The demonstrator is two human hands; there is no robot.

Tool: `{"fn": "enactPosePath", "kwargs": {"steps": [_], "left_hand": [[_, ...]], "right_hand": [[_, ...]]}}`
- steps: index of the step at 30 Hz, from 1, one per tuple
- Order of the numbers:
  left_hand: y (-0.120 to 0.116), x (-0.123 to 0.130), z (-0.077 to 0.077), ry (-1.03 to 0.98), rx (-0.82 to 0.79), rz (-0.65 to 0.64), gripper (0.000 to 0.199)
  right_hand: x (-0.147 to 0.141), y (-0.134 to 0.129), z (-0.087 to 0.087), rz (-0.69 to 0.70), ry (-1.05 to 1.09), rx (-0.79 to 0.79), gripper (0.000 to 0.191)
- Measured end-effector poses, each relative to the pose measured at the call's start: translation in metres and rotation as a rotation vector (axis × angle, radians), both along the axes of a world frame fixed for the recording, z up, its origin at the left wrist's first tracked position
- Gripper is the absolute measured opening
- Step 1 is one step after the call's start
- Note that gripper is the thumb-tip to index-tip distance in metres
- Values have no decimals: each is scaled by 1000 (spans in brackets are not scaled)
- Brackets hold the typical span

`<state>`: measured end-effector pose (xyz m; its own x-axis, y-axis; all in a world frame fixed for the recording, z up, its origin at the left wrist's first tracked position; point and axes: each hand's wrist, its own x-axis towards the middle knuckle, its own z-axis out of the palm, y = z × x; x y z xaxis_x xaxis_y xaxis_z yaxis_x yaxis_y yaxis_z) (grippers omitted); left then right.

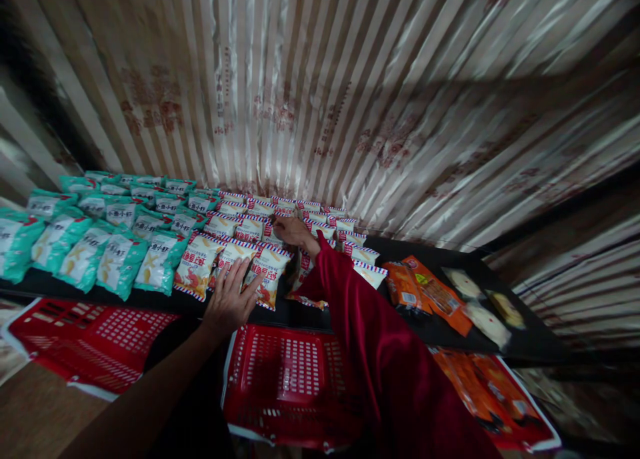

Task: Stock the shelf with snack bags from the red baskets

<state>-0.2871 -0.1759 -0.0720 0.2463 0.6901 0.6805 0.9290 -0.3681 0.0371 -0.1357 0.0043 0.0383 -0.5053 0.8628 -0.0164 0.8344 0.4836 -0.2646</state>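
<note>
Rows of white-and-orange snack bags (267, 272) with striped red-and-blue edges stand on a black shelf. My left hand (233, 296) rests against the front row, its fingers spread over the faces of two bags. Further back, my right hand (295, 232) in a dark red sleeve reaches among the rows, its fingers curled at the top edge of a snack bag (269, 234). That bag is partly covered by the hand and the front row. Beside my right forearm, a front bag (306, 302) is partly hidden by the sleeve.
Teal snack bags (123, 259) fill the shelf's left side. Orange packets (435, 289) and pale clear-wrapped packs (485, 322) lie to the right. Below the front edge are a red basket (287, 366), another red basket (107, 339) and more orange packets (493, 386). A striped curtain (300, 112) hangs behind.
</note>
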Motion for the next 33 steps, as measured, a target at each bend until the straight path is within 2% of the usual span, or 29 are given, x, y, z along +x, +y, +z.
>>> {"fn": "enactPosePath", "kwargs": {"steps": [16, 23, 29, 33], "left_hand": [[-1, 2, 5, 15, -39, 30, 46], [0, 2, 3, 13, -45, 33, 47], [1, 2, 3, 7, -46, 35, 50], [1, 2, 3, 5, -48, 32, 51]], "right_hand": [[-7, -5, 6, -3, 39, -50, 27], [-13, 2, 2, -110, 122, -7, 28], [-18, 7, 0, -56, 121, -9, 25], [-20, 9, 0, -73, 175, -49, 26]]}}
